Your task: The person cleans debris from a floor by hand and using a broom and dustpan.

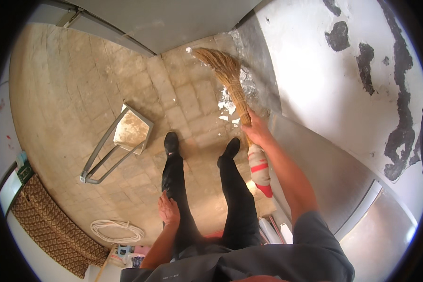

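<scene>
My right hand (pixel 257 128) is closed round the handle of a straw broom (pixel 237 96). Cloth with red stripes wraps the broom's near end, and its bristles fan out over the brick floor close to the wall. White flakes and crumbs of plaster (pixel 226 104) lie beside the broom on the floor. My left hand (pixel 168 210) rests at my left knee with its fingers stretched out, holding nothing. To the left of my feet stands a grey metal frame with a square, dusty plate (pixel 131 129), possibly a long-handled dustpan.
Dark patches mark the peeling white wall (pixel 305 56) on the right. A grey metal cabinet (pixel 174 21) is at the far side, and a silvery appliance (pixel 324 160) stands close on my right. A coiled pale hose (pixel 117 231) and a brown patterned cushion (pixel 56 225) lie at left.
</scene>
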A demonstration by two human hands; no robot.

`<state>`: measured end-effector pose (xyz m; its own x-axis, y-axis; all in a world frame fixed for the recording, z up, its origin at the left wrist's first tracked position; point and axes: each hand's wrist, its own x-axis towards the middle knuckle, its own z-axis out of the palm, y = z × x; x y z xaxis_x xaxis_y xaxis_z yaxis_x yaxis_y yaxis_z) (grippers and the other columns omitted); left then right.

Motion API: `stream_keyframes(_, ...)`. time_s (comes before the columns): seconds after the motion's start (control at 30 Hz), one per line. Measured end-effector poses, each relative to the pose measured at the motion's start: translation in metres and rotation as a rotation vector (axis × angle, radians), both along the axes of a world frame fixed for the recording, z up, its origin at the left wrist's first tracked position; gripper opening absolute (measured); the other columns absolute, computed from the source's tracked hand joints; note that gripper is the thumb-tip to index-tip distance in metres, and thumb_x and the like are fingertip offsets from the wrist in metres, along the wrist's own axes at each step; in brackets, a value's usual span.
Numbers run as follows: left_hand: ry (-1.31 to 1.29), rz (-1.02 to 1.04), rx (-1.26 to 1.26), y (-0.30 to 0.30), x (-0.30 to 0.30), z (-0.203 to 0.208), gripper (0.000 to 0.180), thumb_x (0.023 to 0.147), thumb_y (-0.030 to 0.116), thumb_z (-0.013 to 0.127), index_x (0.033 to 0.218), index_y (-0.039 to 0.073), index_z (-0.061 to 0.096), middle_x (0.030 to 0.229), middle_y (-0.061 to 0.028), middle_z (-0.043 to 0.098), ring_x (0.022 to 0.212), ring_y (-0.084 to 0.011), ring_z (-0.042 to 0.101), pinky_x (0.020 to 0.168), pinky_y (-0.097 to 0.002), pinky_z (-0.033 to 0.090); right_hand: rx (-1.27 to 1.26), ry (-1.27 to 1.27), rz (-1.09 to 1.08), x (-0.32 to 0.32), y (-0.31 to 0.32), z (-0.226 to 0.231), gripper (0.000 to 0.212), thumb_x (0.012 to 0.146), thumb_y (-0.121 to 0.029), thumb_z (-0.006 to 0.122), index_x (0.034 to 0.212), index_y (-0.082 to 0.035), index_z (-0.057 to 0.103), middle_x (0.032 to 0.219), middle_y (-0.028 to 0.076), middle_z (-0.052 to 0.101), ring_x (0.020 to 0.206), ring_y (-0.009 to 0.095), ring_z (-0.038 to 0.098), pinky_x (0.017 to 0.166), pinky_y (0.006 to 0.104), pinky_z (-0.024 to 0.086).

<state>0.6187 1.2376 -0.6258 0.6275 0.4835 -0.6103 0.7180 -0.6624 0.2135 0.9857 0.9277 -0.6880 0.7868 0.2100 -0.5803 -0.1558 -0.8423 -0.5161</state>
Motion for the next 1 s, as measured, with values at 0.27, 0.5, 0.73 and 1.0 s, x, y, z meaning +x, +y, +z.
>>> stream_keyframes(0.27, -0.028, -0.059, 0.018, 0.0, -0.003, -0.004, 0.048, 0.091, 0.01, 0.055, 0.138, 0.006, 0.048, 0.113, -0.0212, 0.059, 0.108, -0.0408, 0.056, 0.094, -0.0486, 0.046, -0.188, 0.06, 0.074, 0.052, 0.009, -0.007, 0.081, 0.079, -0.023, 0.069, 0.153, -0.008, 0.037, 0.112, 0.031, 0.065, 0.102, 0.045, 0.064, 0.089, 0.0492, 0.051)
stream_keyframes(0.5, -0.002, -0.038, 0.033, -0.001, -0.011, -0.006, 0.049, 0.091, 0.012, 0.055, 0.139, 0.007, 0.048, 0.114, -0.0209, 0.059, 0.11, -0.0405, 0.057, 0.095, -0.048, 0.047, 0.038, 0.091, 0.036, 0.006, -0.04, 0.035, 0.08, 0.08, -0.02, 0.068, 0.152, -0.004, 0.037, 0.115, 0.029, 0.066, 0.108, 0.044, 0.063, 0.094, 0.0477, 0.05)
stream_keyframes(0.73, 0.0, -0.1, 0.032, -0.003, -0.006, -0.003, 0.048, 0.092, 0.013, 0.054, 0.139, 0.007, 0.048, 0.115, -0.0199, 0.059, 0.11, -0.04, 0.057, 0.095, -0.0481, 0.046, -0.166, 0.088, -0.099, 0.06, -0.062, 0.016, 0.073, 0.082, -0.021, 0.069, 0.147, -0.002, 0.043, 0.121, 0.028, 0.065, 0.117, 0.041, 0.061, 0.098, 0.0442, 0.049)
stream_keyframes(1.0, 0.045, -0.105, 0.054, -0.006, -0.012, 0.0, 0.049, 0.091, 0.013, 0.056, 0.139, 0.008, 0.048, 0.115, -0.0197, 0.059, 0.11, -0.0394, 0.057, 0.095, -0.0473, 0.047, 0.075, 0.096, -0.158, -0.019, -0.089, 0.022, 0.079, 0.082, -0.026, 0.07, 0.15, 0.001, 0.041, 0.141, 0.026, 0.055, 0.129, 0.033, 0.055, 0.107, 0.0359, 0.042)
